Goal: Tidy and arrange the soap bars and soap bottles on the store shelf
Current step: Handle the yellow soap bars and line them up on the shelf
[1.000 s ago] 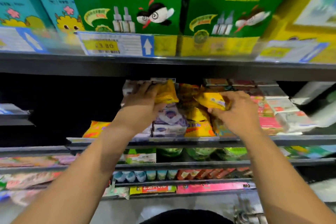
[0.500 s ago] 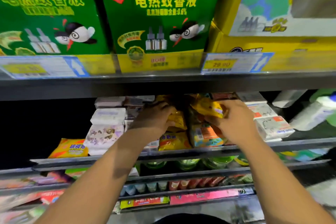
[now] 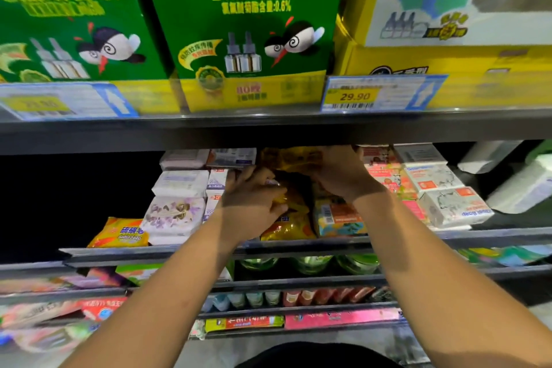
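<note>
A lone yellow pack (image 3: 119, 233) lies at the left of the shelf (image 3: 328, 244). Mid-shelf, the yellow stack (image 3: 286, 230) counts three packs — the left hand (image 3: 254, 203) curls its fingers round the middle pack (image 3: 291, 199), and the right hand (image 3: 340, 173) grips the top pack (image 3: 292, 157). Two white soap boxes (image 3: 454, 206) sit stacked at the right.

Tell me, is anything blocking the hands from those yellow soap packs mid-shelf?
Nothing visible does. The left hand grips a pack in the yellow stack, and the right hand holds the top yellow pack, close under the upper shelf.
</note>
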Action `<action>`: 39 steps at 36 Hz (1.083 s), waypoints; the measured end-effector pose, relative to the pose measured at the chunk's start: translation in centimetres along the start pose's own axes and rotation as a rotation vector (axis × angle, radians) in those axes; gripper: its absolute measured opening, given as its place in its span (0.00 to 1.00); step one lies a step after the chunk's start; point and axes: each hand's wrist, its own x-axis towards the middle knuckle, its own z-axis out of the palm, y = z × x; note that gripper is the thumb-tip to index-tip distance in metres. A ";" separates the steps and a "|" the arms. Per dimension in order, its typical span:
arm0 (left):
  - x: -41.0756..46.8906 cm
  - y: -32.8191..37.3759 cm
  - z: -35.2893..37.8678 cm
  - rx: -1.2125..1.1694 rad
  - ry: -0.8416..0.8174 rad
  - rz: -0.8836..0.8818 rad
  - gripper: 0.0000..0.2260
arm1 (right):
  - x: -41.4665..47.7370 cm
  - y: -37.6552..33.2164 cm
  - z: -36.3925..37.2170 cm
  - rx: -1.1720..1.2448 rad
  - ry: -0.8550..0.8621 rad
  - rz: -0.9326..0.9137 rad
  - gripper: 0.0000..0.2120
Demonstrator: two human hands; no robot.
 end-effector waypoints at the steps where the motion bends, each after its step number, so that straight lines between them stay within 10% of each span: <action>1: -0.1 -0.1 0.1 -0.004 -0.017 0.008 0.22 | 0.2 -0.1 0.2 0.024 -0.023 -0.011 0.22; 4: -0.4 -0.4 0.2 -0.037 -0.052 0.001 0.25 | 0.7 -0.4 1.0 0.019 -0.044 -0.051 0.09; 14: -1.1 -1.2 1.2 -0.093 -0.034 -0.008 0.29 | 1.3 -0.7 2.5 -0.022 -0.035 -0.039 0.25; 22: -1.4 -1.0 0.4 -0.029 -0.050 0.002 0.26 | 0.6 -0.2 2.2 0.066 -0.073 -0.052 0.11; 39: -2.8 -2.5 0.4 -0.078 0.052 0.039 0.25 | -0.2 -1.2 1.9 -0.314 -0.258 -0.061 0.25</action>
